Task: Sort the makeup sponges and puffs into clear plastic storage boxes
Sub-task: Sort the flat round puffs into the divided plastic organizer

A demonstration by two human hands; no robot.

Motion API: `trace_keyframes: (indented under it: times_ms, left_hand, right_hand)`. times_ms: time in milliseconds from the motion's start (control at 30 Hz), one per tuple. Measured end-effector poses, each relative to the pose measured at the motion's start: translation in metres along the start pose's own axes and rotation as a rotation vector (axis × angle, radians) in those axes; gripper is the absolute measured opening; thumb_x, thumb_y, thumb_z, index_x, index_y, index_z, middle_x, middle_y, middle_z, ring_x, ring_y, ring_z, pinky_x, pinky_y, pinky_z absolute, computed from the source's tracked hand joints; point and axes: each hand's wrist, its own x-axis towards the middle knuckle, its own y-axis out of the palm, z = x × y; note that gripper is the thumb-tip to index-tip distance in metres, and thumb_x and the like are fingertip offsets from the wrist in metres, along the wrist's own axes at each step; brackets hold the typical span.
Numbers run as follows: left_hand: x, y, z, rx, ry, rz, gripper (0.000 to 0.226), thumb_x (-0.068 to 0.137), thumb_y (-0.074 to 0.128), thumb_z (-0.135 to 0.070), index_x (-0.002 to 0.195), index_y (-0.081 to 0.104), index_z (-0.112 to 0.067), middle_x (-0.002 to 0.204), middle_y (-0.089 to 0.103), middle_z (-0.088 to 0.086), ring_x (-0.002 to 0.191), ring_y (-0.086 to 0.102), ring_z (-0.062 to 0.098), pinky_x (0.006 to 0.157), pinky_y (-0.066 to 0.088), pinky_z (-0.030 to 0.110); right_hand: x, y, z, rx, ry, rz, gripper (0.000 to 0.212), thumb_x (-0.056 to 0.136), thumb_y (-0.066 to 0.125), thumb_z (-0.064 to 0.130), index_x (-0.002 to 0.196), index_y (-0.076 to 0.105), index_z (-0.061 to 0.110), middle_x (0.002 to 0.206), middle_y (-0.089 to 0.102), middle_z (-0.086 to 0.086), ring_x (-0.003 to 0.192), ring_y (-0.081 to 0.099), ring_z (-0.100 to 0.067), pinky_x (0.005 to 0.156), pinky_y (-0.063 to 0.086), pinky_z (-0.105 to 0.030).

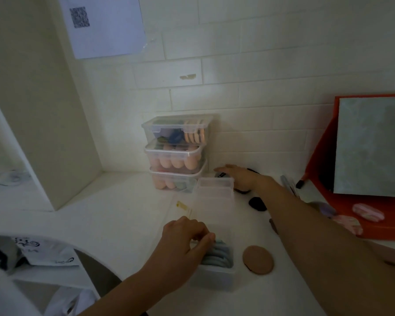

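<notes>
A long clear plastic box [214,201] lies open on the white counter, with several pale blue puffs [219,255] stacked at its near end. My left hand [185,236] rests on the box's near left rim, fingers curled on the blue puffs. My right hand [240,175] reaches far over the box to dark puffs [257,204] by the wall, fingers stretched flat on one. A round tan puff [258,260] lies right of the box. Three closed clear boxes [176,153] of sponges are stacked at the back.
A red tray [379,229] at the right holds pink marbled puffs [367,212] and a leaning grey-green panel [372,144]. A pen [287,182] lies near it. White bags [43,252] sit at the lower left. A tiled wall closes the back, a partition the left.
</notes>
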Motion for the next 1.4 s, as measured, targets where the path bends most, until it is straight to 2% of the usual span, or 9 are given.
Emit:
trace_keyframes:
  times_ms: [200, 300, 400, 533, 700, 800, 1033, 1167, 1400]
  left_hand:
    - [0.000, 0.001, 0.002, 0.002, 0.009, -0.005, 0.026, 0.085, 0.036, -0.053, 0.067, 0.052, -0.042, 0.073, 0.056, -0.014, 0.093, 0.047, 0.002, 0.078, 0.029, 0.011]
    - [0.000, 0.004, 0.007, 0.002, 0.041, -0.022, 0.031, 0.078, 0.029, -0.061, 0.067, 0.051, -0.043, 0.091, 0.055, -0.017, 0.093, 0.048, 0.003, 0.079, 0.028, 0.009]
    - [0.000, 0.006, 0.011, 0.010, 0.057, -0.039, 0.034, 0.076, 0.029, -0.061, 0.069, 0.054, -0.041, 0.077, 0.057, -0.015, 0.089, 0.049, 0.004, 0.078, 0.029, 0.012]
    - [0.001, 0.007, 0.013, 0.026, 0.078, -0.051, 0.034, 0.077, 0.030, -0.061, 0.069, 0.055, -0.041, 0.092, 0.055, -0.020, 0.086, 0.050, 0.004, 0.075, 0.029, 0.012]
    - [0.002, 0.007, 0.013, 0.017, 0.069, -0.048, 0.033, 0.078, 0.030, -0.061, 0.068, 0.054, -0.041, 0.071, 0.056, -0.015, 0.084, 0.050, 0.004, 0.073, 0.030, 0.014]
    - [0.002, 0.007, 0.014, 0.014, 0.078, -0.052, 0.036, 0.079, 0.030, -0.060, 0.070, 0.057, -0.037, 0.070, 0.055, -0.015, 0.083, 0.050, 0.005, 0.072, 0.030, 0.015]
    - [0.003, 0.007, 0.012, 0.017, 0.085, -0.063, 0.038, 0.082, 0.036, -0.054, 0.074, 0.064, -0.029, 0.069, 0.056, -0.016, 0.079, 0.049, 0.003, 0.073, 0.029, 0.015]
    - [0.002, 0.006, 0.009, 0.019, 0.096, -0.072, 0.038, 0.084, 0.039, -0.045, 0.075, 0.069, -0.022, 0.065, 0.056, -0.015, 0.083, 0.048, 0.006, 0.070, 0.028, 0.014]
    - [0.000, 0.003, 0.004, -0.033, 0.105, -0.089, 0.046, 0.077, 0.033, -0.054, 0.074, 0.069, -0.025, 0.065, 0.056, -0.017, 0.085, 0.051, 0.004, 0.068, 0.033, 0.015]
  right_hand:
    - [0.006, -0.010, 0.006, 0.202, 0.016, 0.082, 0.037, 0.093, 0.055, 0.007, 0.129, 0.057, 0.011, 0.137, 0.052, -0.003, 0.125, 0.048, -0.021, 0.108, 0.035, -0.028]
    - [0.009, -0.001, 0.005, 0.318, 0.048, -0.061, 0.029, 0.089, 0.057, -0.003, 0.114, 0.067, 0.006, 0.123, 0.063, -0.007, 0.113, 0.057, -0.022, 0.099, 0.043, -0.024]
    - [0.011, 0.009, 0.005, 0.379, 0.106, -0.236, 0.021, 0.087, 0.054, -0.005, 0.096, 0.071, 0.003, 0.106, 0.068, -0.010, 0.101, 0.062, -0.028, 0.093, 0.049, -0.031]
    - [0.009, 0.011, 0.017, 0.584, 0.329, -0.450, 0.015, 0.084, 0.053, 0.005, 0.073, 0.061, 0.010, 0.079, 0.057, -0.007, 0.071, 0.051, -0.020, 0.065, 0.042, -0.029]
    - [0.001, 0.007, 0.013, 0.328, 0.249, -0.340, 0.027, 0.093, 0.053, 0.011, 0.117, 0.064, 0.008, 0.116, 0.064, -0.011, 0.106, 0.058, -0.027, 0.095, 0.047, -0.034]
    - [-0.015, -0.002, 0.011, 0.212, 0.200, -0.255, 0.023, 0.091, 0.059, 0.014, 0.108, 0.071, 0.005, 0.110, 0.068, -0.013, 0.098, 0.063, -0.026, 0.084, 0.050, -0.029]
    - [-0.077, -0.055, 0.018, 0.445, 0.232, -0.504, 0.020, 0.091, 0.058, 0.011, 0.104, 0.069, 0.001, 0.100, 0.067, -0.010, 0.085, 0.058, -0.018, 0.071, 0.043, -0.023]
    - [-0.123, -0.077, 0.037, 0.471, 0.108, -0.487, 0.016, 0.090, 0.052, 0.000, 0.098, 0.064, 0.009, 0.083, 0.061, 0.000, 0.061, 0.054, -0.006, 0.051, 0.039, -0.005]
    - [-0.195, -0.068, 0.079, 0.512, -0.014, -0.292, 0.012, 0.085, 0.068, 0.014, 0.095, 0.063, 0.019, 0.076, 0.072, 0.006, 0.068, 0.066, -0.001, 0.061, 0.049, -0.012]
